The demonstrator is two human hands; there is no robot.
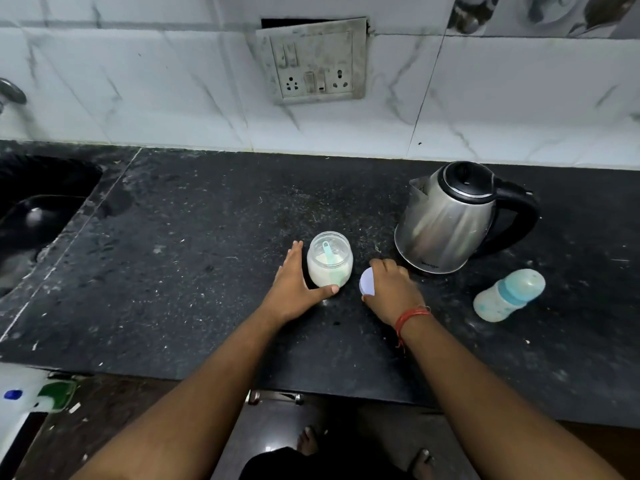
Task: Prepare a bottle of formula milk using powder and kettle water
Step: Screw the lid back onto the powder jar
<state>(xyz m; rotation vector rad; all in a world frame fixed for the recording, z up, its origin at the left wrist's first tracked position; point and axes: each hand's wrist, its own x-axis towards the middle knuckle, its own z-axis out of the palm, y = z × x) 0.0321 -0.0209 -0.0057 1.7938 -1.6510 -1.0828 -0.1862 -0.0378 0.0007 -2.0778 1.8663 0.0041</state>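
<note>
A clear glass jar (329, 259) of white powder stands uncapped on the black counter (194, 271), with a light green scoop (330, 261) standing in the powder. My left hand (294, 285) lies against the jar's left side, fingers straight and thumb across its base. My right hand (391, 285) grips the jar's white lid (367, 281), tilted on edge just right of the jar. A steel electric kettle (446, 220) with a black handle stands behind my right hand. The baby bottle (509, 294), capped in pale blue, sits at the right, leaning.
A dark sink (38, 216) is sunk into the counter at the left, with a tap (12, 93) above it. A switch and socket plate (315, 64) hangs on the tiled wall. Plastic items (34, 393) lie at the lower left, below the counter edge.
</note>
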